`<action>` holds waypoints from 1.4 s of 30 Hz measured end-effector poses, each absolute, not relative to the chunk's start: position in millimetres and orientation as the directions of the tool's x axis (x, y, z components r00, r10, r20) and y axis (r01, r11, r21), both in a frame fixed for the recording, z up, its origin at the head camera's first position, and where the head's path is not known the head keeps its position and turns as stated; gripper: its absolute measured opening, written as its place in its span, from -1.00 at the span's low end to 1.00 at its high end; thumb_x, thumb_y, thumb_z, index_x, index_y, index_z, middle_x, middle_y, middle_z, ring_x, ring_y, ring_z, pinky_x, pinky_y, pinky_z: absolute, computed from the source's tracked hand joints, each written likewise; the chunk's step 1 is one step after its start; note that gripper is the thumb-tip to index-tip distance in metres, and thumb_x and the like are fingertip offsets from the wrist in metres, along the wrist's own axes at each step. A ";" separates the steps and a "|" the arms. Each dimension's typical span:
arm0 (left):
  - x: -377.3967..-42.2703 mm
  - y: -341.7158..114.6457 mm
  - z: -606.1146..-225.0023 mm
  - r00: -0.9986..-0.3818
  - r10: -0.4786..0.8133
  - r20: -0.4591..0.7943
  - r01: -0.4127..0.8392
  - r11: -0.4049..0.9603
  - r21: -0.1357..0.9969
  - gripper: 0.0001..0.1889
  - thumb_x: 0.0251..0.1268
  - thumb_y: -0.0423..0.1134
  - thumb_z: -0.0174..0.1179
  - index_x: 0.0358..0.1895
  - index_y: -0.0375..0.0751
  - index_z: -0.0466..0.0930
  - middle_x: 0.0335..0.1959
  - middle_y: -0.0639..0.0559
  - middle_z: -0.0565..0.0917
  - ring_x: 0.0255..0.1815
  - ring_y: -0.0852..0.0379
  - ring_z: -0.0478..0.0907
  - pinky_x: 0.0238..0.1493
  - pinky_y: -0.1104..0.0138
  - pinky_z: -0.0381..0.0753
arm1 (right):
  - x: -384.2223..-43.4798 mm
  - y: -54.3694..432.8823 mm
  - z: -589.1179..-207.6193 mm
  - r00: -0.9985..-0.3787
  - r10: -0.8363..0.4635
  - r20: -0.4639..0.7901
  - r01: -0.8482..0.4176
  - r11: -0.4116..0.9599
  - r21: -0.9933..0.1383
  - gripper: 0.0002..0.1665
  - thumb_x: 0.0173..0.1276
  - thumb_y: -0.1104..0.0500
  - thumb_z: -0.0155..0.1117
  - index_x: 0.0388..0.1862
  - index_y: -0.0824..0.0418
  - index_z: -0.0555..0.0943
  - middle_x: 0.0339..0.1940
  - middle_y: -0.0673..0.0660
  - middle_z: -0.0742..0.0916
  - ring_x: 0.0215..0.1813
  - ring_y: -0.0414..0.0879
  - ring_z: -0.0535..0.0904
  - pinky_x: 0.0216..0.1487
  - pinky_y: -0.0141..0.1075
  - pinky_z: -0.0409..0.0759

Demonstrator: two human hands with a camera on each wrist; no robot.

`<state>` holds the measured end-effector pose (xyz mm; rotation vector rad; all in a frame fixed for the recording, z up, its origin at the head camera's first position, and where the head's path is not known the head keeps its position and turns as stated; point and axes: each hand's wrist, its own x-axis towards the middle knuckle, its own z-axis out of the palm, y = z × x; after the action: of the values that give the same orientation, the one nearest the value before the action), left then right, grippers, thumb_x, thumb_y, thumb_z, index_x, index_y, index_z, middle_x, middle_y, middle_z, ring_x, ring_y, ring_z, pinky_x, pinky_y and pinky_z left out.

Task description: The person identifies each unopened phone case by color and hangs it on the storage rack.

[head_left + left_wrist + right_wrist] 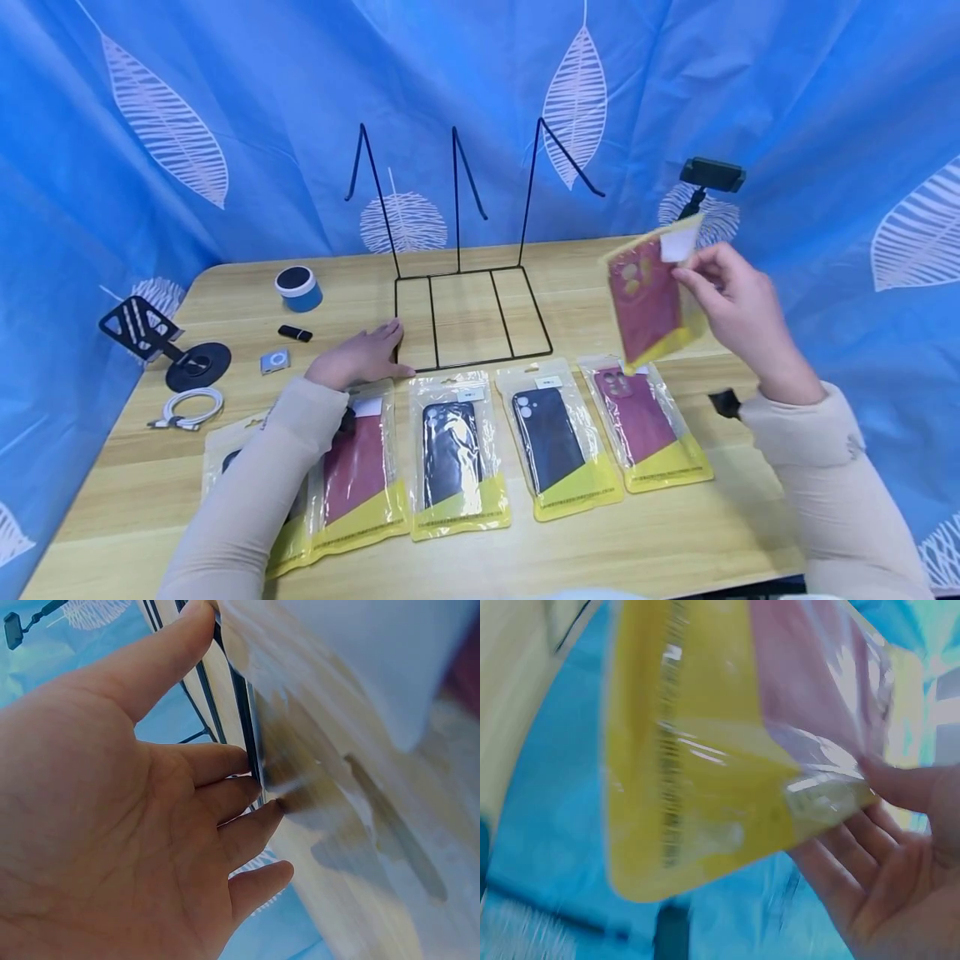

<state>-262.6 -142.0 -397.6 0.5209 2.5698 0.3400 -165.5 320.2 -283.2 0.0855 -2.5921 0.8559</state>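
Note:
My right hand pinches a bagged dark-red phone case between thumb and fingers, raised above the right side of the table. In the right wrist view, the yellow part of the phone case bag faces the camera. My left hand touches the left front corner of a black wire display rack, its fingers extended along the frame. In the left wrist view, the fingertips are right at the dark bars. The rack has upright wires with bent hooks, which hold nothing.
Several bagged phone cases lie in a row in front, including a dark-blue one and a red one. At left are a black phone stand, white cable, small music player, black stick and blue round speaker.

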 end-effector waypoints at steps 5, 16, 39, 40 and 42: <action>-263.1 -139.5 -397.4 -0.805 0.424 -0.415 0.310 0.897 0.315 -0.03 0.41 0.16 0.13 0.59 -0.31 -0.19 0.64 -0.22 -0.20 0.65 -0.20 -0.23 0.61 -0.10 -0.16 | -184.3 277.8 -277.6 -0.845 0.067 0.530 -0.300 0.762 -0.574 -0.62 0.50 -0.01 0.17 -0.08 0.33 0.49 -0.09 0.24 0.74 -0.18 -0.61 0.47 -0.18 -0.68 0.40; -263.9 -137.3 -399.7 -0.800 0.435 -0.414 0.337 0.896 0.289 -0.03 0.41 0.17 0.12 0.58 -0.36 -0.17 0.63 -0.24 -0.19 0.64 -0.20 -0.21 0.61 -0.11 -0.17 | -210.8 255.9 -282.0 -0.862 0.156 0.482 -0.215 0.748 -0.627 -0.57 0.52 -0.07 0.10 0.00 0.30 0.48 -0.01 0.25 0.71 0.03 0.07 0.66 -0.24 -0.58 0.41; -264.7 -137.2 -396.9 -0.800 0.428 -0.420 0.351 0.902 0.250 -0.03 0.43 0.19 0.08 0.57 -0.40 -0.17 0.62 -0.28 -0.20 0.64 -0.22 -0.20 0.60 -0.14 -0.18 | -201.2 257.2 -290.9 -0.860 0.191 0.474 -0.228 0.687 -0.690 -0.54 0.49 -0.13 0.14 -0.04 0.27 0.45 -0.06 0.22 0.74 -0.21 -0.37 0.54 -0.24 -0.57 0.45; -264.5 -137.6 -396.2 -0.801 0.427 -0.419 0.349 0.902 0.253 -0.03 0.43 0.18 0.09 0.57 -0.40 -0.17 0.62 -0.29 -0.20 0.64 -0.23 -0.20 0.60 -0.14 -0.18 | -202.3 256.5 -289.7 -0.863 0.193 0.467 -0.221 0.686 -0.693 -0.53 0.48 -0.14 0.13 -0.02 0.27 0.45 -0.04 0.22 0.74 -0.18 -0.34 0.55 -0.22 -0.58 0.45; -264.3 -138.1 -395.7 -0.801 0.426 -0.420 0.346 0.903 0.256 -0.04 0.43 0.18 0.09 0.58 -0.39 -0.17 0.63 -0.27 -0.20 0.64 -0.22 -0.20 0.60 -0.14 -0.19 | -205.4 255.1 -288.2 -0.875 0.193 0.444 -0.202 0.688 -0.697 -0.51 0.48 -0.16 0.12 0.00 0.26 0.45 -0.02 0.22 0.72 -0.15 -0.24 0.55 -0.21 -0.58 0.46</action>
<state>-264.3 -138.1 -395.7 0.5587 2.5866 0.2289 -205.4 255.1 -288.2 0.0072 -2.4076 1.0750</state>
